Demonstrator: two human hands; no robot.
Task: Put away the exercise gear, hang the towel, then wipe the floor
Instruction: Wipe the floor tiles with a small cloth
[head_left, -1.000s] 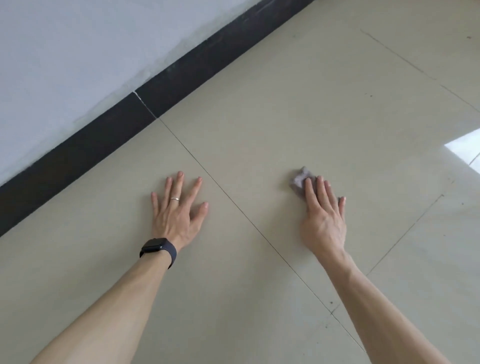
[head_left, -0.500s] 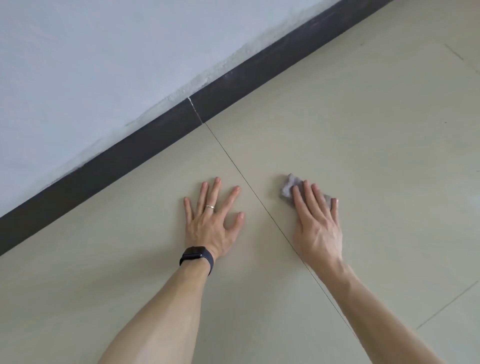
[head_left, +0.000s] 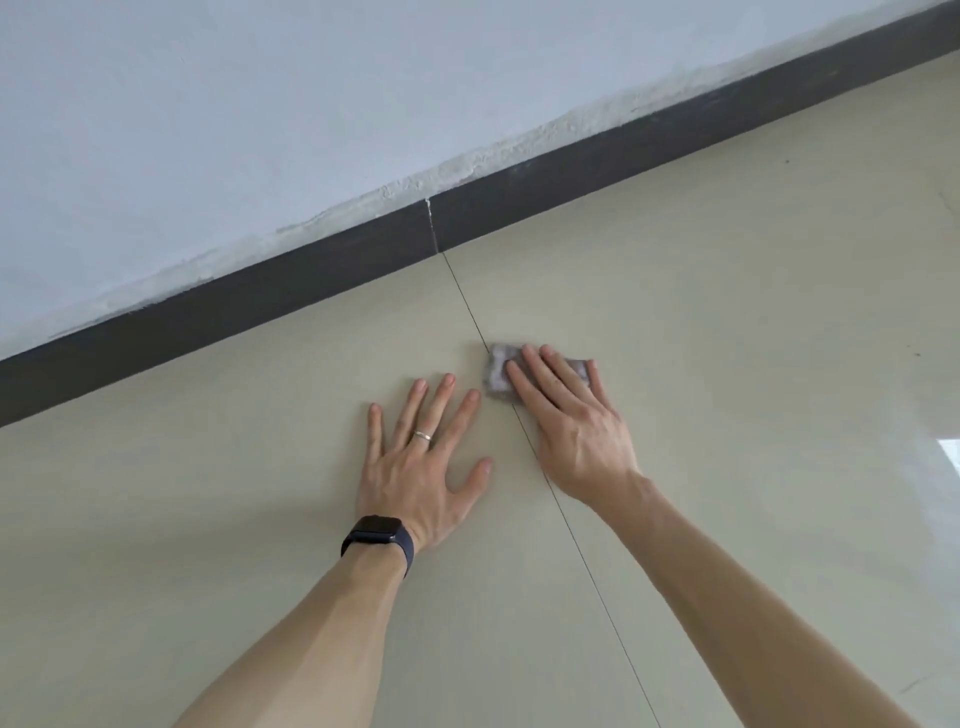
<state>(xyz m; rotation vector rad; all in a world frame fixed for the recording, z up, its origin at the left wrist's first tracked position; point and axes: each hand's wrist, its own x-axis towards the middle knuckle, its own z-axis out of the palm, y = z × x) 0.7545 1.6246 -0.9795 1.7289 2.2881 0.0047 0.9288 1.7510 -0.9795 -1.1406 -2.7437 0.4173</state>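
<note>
**Inspector:** Report the position of the working item.

**Operator:** I see a small grey-lilac folded cloth pad (head_left: 497, 370) lying flat on the glossy beige tiled floor (head_left: 727, 322), its near-left corner on the thin grout line (head_left: 467, 306) that runs out from the dark skirting board (head_left: 311, 291). Most of it is hidden under my right hand (head_left: 571, 421); only the left part and a sliver at the far right edge show.

**Inspector:** State of the hands?

**Operator:** The right hand is flat, fingers (head_left: 540, 374) extended and pressing the cloth down. It is not curled round the pad; it pins it against the tile. The left hand (head_left: 415, 462), with a silver ring (head_left: 422, 436) and a dark wristwatch (head_left: 378, 535), is spread palm-down on bare floor just beside the right, holding nothing. I judge it to be a brace.

**Inspector:** Handling assessment of the cloth?

**Operator:** Judged from its rumpled edge, it is soft, light and limp, with no stiffness of its own. It should follow the palm only while pressure is kept on it. The tile looks polished and reflective, so I expect low friction: easy gliding, but the pad may slip out from under the fingers or bunch up at the grout line.

**Inspector:** Recommended hold?

**Operator:** Cover its centre with fingers and upper palm, fingertips near its leading edge, weight downward. To lift it, pinch the exposed left corner.

**Inspector:** Stage of the task?

**Operator:** Floor wiping, by my reading. No exercise gear or towel is in view.
</note>
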